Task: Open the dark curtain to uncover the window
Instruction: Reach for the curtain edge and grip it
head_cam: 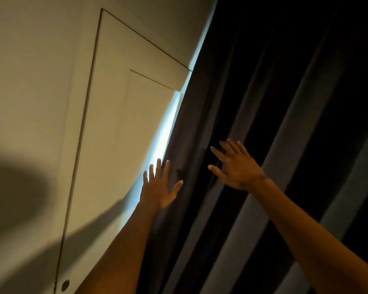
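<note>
A dark pleated curtain (274,124) fills the right half of the view and hangs shut. Along its left edge a thin strip of daylight (168,132) shows from the window behind. My left hand (158,187) is raised with fingers spread, right at the curtain's left edge, over the bright strip. Whether it touches the fabric I cannot tell. My right hand (236,166) is open too, fingers apart, held against or just in front of the curtain's folds a little further right and higher. Neither hand grips any fabric.
A pale wall with panelled cabinet doors (106,124) stands on the left, right beside the curtain's edge. A small round hole or knob (65,285) sits low on the panel. A large shadow falls across the lower left wall.
</note>
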Demonstrator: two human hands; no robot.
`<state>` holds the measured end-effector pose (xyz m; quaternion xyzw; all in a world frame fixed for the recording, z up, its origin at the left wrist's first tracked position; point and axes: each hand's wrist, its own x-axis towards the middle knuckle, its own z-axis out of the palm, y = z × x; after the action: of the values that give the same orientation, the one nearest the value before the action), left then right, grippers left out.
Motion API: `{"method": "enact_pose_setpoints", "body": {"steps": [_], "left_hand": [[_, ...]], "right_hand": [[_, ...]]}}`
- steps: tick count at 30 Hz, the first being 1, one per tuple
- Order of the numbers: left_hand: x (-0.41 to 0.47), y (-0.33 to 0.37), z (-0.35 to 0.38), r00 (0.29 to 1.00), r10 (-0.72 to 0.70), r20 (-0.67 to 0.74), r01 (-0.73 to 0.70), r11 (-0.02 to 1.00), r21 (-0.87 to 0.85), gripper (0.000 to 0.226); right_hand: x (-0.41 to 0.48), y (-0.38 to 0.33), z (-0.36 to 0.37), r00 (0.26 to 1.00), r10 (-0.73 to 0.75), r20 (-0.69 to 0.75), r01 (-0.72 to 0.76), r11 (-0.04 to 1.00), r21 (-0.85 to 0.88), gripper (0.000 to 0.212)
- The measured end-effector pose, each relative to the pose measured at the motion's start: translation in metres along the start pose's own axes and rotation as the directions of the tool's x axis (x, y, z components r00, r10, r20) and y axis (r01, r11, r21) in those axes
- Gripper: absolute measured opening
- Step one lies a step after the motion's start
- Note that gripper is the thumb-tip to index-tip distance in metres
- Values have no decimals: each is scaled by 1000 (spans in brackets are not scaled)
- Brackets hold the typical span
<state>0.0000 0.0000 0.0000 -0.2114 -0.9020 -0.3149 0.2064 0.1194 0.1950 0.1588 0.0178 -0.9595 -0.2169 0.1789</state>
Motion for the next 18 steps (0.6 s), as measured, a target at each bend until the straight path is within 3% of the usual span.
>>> {"method": "enact_pose_setpoints", "body": {"steps": [6,12,18], "left_hand": [[7,-11,44,995,-20,-101,8,992,-123,102],[1,-10,60,994,-66,-87,29,926,-376,112],[-2,-1,75,979,115,-168,-165,931,-326,100]], "right_hand": [[55,-7,-2,987,-147,-68,129,966,-223,78],[100,-8,-13,942,-326,-82,283,900,-331,78],[132,-6,-31,913,-408,-12,365,829,-423,78]]}}
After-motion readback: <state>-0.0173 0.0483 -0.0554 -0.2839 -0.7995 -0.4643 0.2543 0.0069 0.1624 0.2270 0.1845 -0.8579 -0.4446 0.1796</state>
